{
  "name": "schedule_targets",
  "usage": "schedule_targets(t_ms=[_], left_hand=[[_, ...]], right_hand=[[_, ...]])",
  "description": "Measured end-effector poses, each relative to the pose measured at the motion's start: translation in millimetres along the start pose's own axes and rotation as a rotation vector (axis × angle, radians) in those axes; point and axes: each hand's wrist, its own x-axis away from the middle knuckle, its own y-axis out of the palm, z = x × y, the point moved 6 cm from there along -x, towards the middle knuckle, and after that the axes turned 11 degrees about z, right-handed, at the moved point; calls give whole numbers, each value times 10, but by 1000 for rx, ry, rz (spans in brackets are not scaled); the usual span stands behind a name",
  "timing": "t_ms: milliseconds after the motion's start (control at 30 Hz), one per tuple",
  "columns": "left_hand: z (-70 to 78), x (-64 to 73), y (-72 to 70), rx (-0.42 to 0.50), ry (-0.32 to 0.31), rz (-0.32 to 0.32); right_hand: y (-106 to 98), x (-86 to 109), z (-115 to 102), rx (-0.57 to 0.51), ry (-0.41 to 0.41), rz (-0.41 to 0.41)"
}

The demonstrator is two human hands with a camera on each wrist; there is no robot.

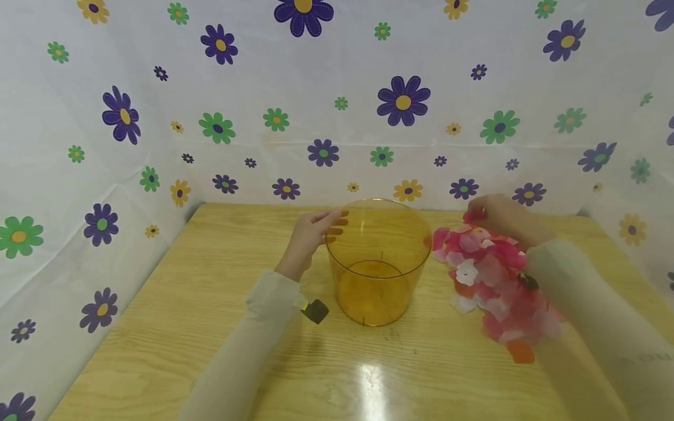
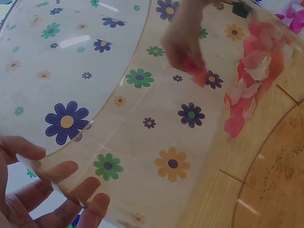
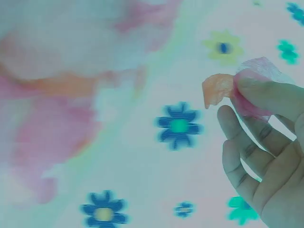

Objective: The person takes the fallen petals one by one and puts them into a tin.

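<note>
An amber see-through plastic bucket stands upright on the table. My left hand holds it by the left side of the rim; in the left wrist view the thumb lies at the rim and the fingertips show through the clear wall. To the bucket's right lies a heap of pink, white and orange fabric petals. My right hand is raised over the far end of the heap. Between thumb and fingers it pinches a few petals, pink and orange, seen closely in the right wrist view.
The light wooden table is backed by a white cloth printed with purple, green and yellow flowers, which also rises along both sides. A few petals lie at the near end of the heap.
</note>
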Motion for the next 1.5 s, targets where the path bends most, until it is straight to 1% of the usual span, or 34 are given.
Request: schedule_targets(t_ms=[167, 233, 300, 367, 433, 567, 700, 867, 1000, 1067, 1167, 1267, 1367, 1433, 1500], left_hand=[[1, 0, -3, 1, -8, 3], [2, 3, -2, 0, -10, 4], [1, 2, 2, 1, -10, 3], [3, 0, 7, 1, -8, 2], [5, -1, 13, 0, -8, 0], [10, 3, 22, 1, -13, -1], [5, -1, 29, 5, -19, 0], [-3, -3, 43, 2, -21, -7], [-7, -1, 57, 1, -18, -8], [-9, -1, 60, 3, -19, -8], [-13, 3, 63, 4, -21, -7], [-14, 9, 64, 1, -22, -10], [-15, 13, 54, -1, -21, -11], [-14, 14, 43, 0, -20, -8], [-9, 16, 30, 2, -19, -6]], right_hand=[[-273, -31, -492, 0, -211, 130], [-336, -3, -685, -43, -290, 168], [-356, 31, -853, -87, -357, 191], [-347, 76, -1004, -120, -420, 194], [-315, 124, -1128, -147, -469, 177], [-233, 187, -1289, -167, -528, 129], [-161, 202, -1349, -177, -543, 109], [-91, 219, -1349, -170, -506, 68], [-66, 235, -1344, -147, -489, 51], [-70, 243, -1341, -148, -502, 60], [-102, 256, -1318, -159, -537, 98], [-160, 276, -1257, -159, -566, 146], [-211, 286, -1139, -139, -546, 163], [-242, 290, -1037, -127, -507, 160], [-263, 291, -910, -119, -447, 147]])
